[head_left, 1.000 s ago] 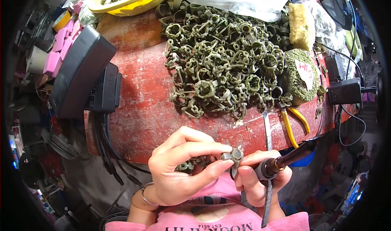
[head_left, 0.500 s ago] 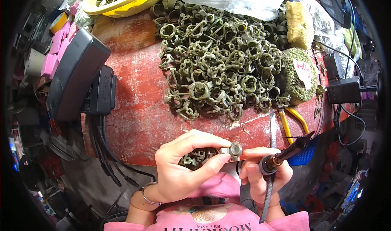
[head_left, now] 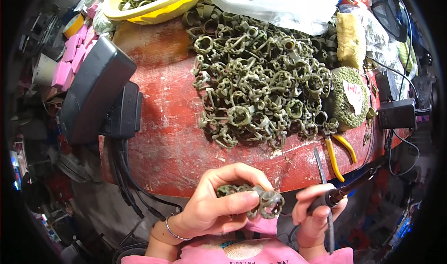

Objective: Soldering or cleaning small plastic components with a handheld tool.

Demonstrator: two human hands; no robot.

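Observation:
My left hand (head_left: 221, 201) is closed around a green openwork ring piece (head_left: 270, 204), with linked, chain-like parts trailing back under the fingers. Thumb and forefinger pinch it just off the front edge of the table. To the right, my right hand (head_left: 321, 213) is closed on a dark pen-shaped tool (head_left: 334, 196), whose dark shaft runs up and to the right. A slim metal file-like tool (head_left: 331, 231) also passes through that hand, its pointed end towards the table. The two hands are apart, and the tools do not touch the ring piece.
A heap of similar green pieces (head_left: 260, 87) covers the middle of the red table (head_left: 163, 157). Around it are yellow-handled pliers (head_left: 331, 159), a green granular block (head_left: 347, 110), a yellow basin (head_left: 153, 13), plastic bags (head_left: 279, 6), and a black device (head_left: 95, 87) with cables.
My left hand has moved slightly down and turned the ring piece, so its openwork side shows. My right hand, with both tools, has shifted right and down. The view has shifted too.

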